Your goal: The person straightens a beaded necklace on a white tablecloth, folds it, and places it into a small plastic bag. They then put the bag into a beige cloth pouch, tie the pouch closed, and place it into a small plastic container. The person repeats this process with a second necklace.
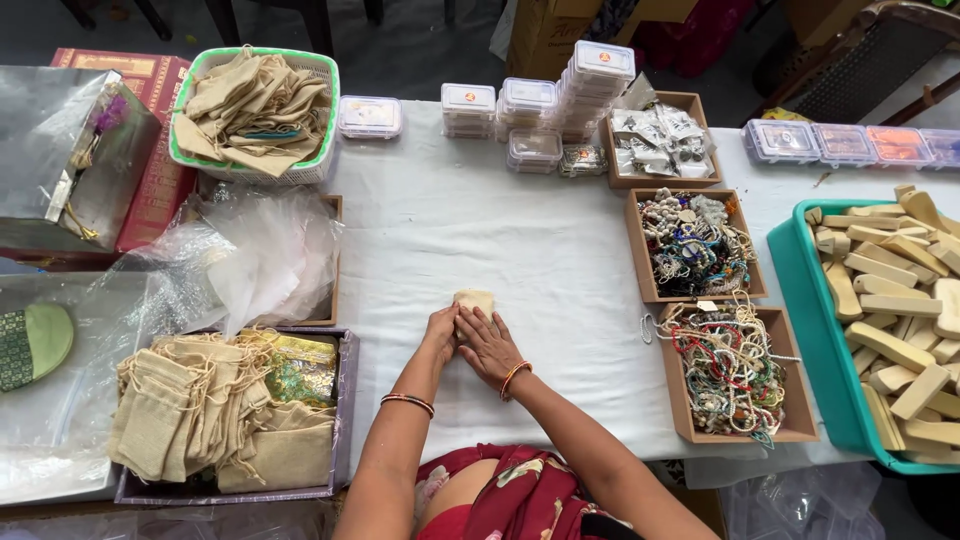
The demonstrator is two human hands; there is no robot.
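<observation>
On the white tabletop (520,250), crowded at both sides, a small cloth pouch (474,299) lies in the bare middle, with both hands upon its near end. Trays of bead strings (728,368) stand close at the right, and a stray loop hangs over one rim; a wide sweep of the arm could, I judge, snag it and drag beads out. The left hand (440,332) rests curled at the pouch's edge; the right hand (487,345) lies flat with fingers spread across it. Whether either pinches a drawstring I cannot tell, since the fingers cover the pouch's mouth and anything within it.
</observation>
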